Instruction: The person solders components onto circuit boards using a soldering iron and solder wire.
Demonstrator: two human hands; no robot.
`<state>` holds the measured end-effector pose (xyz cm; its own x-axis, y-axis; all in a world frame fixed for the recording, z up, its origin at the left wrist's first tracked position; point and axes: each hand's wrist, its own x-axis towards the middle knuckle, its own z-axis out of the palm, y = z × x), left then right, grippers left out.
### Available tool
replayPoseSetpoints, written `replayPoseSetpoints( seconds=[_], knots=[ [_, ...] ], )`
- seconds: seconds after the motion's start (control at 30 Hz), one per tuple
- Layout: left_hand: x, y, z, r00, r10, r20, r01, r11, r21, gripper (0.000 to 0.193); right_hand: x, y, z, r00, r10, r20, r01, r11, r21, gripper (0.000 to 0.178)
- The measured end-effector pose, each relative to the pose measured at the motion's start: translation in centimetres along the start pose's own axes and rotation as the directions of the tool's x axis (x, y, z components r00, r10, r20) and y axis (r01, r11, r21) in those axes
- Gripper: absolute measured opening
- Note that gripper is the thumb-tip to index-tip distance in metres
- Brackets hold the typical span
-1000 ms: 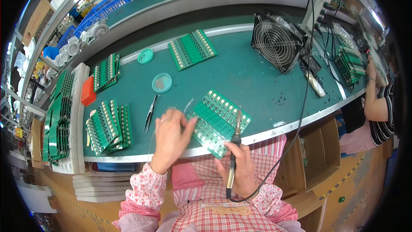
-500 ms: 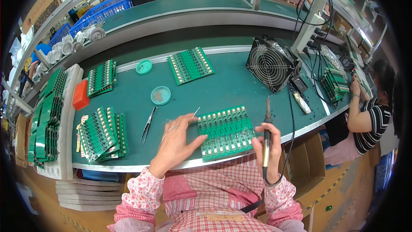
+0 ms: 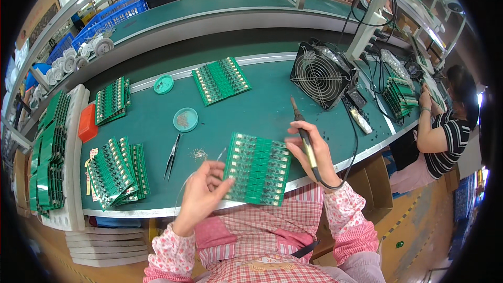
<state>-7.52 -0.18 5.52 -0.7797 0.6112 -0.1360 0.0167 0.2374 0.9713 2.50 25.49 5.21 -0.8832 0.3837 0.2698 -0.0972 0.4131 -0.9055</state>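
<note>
A green circuit board panel (image 3: pixel 257 170) with rows of small white parts is tilted at the table's front edge. My left hand (image 3: pixel 201 191) grips its left edge, thumb on top, and a thin solder wire (image 3: pixel 222 153) sticks up from those fingers. My right hand (image 3: pixel 313 151) is closed round a soldering iron (image 3: pixel 305 141), whose tip points up and away from the board. The right fingertips are close to the panel's upper right corner; whether they touch it I cannot tell. Tweezers (image 3: pixel 171 157) lie left of my left hand, by scattered tiny parts (image 3: pixel 199 153).
Stacked boards (image 3: pixel 118 173) and a red box (image 3: pixel 88 123) are at left. Two round green dishes (image 3: pixel 185 119) and another panel (image 3: pixel 221 80) lie farther back. A black fan (image 3: pixel 320 76) stands back right, the iron's cable (image 3: pixel 356 144) nearby. A co-worker (image 3: pixel 443 126) sits at far right.
The panel has turned about a quarter turn and lifted, with my left hand now gripping its edge. My right hand has moved up and left with the iron. The view has shifted slightly.
</note>
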Motion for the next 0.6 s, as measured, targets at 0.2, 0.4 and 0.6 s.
replayPoseSetpoints(
  seconds=[0.2,0.4,0.6],
  knots=[
    [-3.3,-1.0,2.6,0.911,0.391,-0.134,-0.186,0.678,0.711,0.033,-2.3,-1.8,2.1,0.992,-0.123,-0.017,0.083,0.759,-0.646,0.049],
    [-3.7,-0.4,3.2,0.885,0.465,0.008,-0.33,0.615,0.717,0.018,-2.9,-1.5,2.0,0.99,-0.128,0.052,0.136,0.821,-0.554,0.053],
    [-3.3,-0.9,3.2,0.857,0.515,0.0,-0.384,0.639,0.667,0.005,0.3,-0.2,2.0,0.94,-0.275,0.203,0.336,0.852,-0.402,0.045]
  ],
)
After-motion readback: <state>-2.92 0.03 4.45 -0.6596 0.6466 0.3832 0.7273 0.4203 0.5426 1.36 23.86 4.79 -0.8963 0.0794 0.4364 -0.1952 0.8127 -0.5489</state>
